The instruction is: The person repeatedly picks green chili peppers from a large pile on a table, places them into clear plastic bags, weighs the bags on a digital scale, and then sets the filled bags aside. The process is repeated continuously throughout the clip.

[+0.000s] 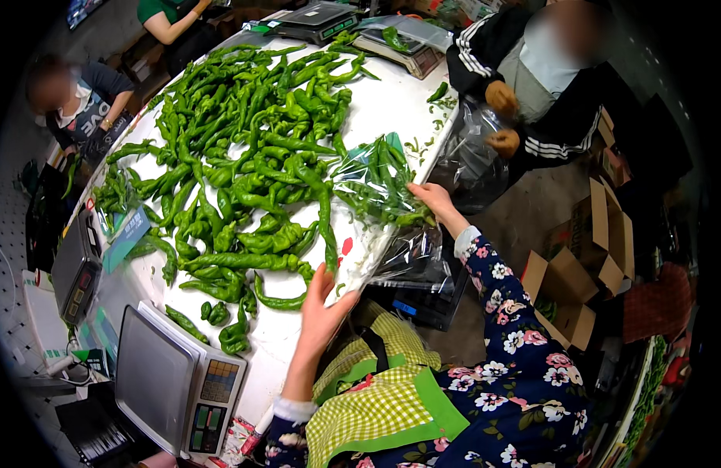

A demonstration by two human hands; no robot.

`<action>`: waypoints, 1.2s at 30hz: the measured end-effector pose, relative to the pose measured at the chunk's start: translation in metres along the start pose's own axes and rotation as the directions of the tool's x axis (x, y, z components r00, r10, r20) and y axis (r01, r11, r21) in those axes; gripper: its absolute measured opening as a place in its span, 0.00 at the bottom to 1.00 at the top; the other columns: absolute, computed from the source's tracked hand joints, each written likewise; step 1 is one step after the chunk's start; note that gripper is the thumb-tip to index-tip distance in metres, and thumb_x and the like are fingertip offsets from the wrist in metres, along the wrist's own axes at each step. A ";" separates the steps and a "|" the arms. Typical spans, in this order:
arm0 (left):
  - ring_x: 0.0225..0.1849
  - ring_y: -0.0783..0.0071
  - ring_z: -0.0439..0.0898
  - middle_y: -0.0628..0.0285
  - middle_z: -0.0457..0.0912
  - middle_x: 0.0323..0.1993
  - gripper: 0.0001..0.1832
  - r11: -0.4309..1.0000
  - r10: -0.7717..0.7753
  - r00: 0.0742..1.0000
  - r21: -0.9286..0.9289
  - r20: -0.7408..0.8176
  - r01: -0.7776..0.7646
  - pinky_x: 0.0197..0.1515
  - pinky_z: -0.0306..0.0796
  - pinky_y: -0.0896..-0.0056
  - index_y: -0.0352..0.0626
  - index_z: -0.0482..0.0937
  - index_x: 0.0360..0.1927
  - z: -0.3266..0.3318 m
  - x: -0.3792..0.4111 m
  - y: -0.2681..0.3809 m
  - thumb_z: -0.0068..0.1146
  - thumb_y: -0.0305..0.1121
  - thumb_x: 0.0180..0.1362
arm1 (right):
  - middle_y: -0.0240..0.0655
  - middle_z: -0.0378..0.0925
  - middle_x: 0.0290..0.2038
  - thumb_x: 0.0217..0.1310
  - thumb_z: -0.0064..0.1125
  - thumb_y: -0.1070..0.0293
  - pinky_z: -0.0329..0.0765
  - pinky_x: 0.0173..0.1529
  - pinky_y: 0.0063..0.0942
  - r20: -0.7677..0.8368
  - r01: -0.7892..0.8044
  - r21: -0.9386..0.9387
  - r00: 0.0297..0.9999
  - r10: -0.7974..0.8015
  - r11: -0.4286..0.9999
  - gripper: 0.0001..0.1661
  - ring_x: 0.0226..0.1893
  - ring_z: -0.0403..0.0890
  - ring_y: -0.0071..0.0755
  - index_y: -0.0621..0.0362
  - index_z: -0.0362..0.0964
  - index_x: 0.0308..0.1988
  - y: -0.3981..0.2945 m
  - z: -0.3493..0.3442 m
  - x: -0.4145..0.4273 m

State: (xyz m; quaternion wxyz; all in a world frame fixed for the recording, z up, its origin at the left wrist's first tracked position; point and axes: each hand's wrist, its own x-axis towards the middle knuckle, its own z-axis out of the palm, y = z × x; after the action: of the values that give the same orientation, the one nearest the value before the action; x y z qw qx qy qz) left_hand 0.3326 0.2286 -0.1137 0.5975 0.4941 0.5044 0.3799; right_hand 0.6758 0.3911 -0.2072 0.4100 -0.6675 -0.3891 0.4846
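Observation:
My right hand point(435, 200) grips the edge of a clear plastic bag point(377, 178) filled with long green peppers, which lies on the right side of the white table point(398, 123). At the table's near edge, my left hand point(324, 310) has its thumb spread from its fingers and holds nothing I can see. Its fingertips are close to the lower tip of a long green pepper point(325, 225); whether they touch is unclear. A large heap of loose green peppers point(249, 140) covers much of the tabletop.
A digital scale point(161, 374) stands at the near left, another scale point(78, 263) beyond it. More scales point(316, 20) are at the far end. A person point(501, 99) in gloves handles a plastic bag at right; another person point(85, 111) is at left. Open cardboard boxes point(562, 286) stand right.

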 end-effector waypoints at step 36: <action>0.19 0.73 0.73 0.59 0.77 0.21 0.12 0.703 0.674 0.234 0.706 -0.701 0.089 0.23 0.67 0.74 0.32 0.79 0.44 -0.091 -0.267 0.092 0.54 0.21 0.56 | 0.34 0.74 0.52 0.57 0.59 0.61 0.71 0.57 0.28 0.923 -0.319 0.343 0.289 -0.254 0.884 0.30 0.54 0.70 0.25 0.58 0.63 0.57 -0.145 0.355 -0.247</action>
State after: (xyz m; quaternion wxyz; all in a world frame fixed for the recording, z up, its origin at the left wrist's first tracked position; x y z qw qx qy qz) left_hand 0.1937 0.0141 0.0363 -0.1067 0.4295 0.7323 0.5176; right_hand 0.2592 0.2773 -0.0605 0.2324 -0.1325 -0.4118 0.8711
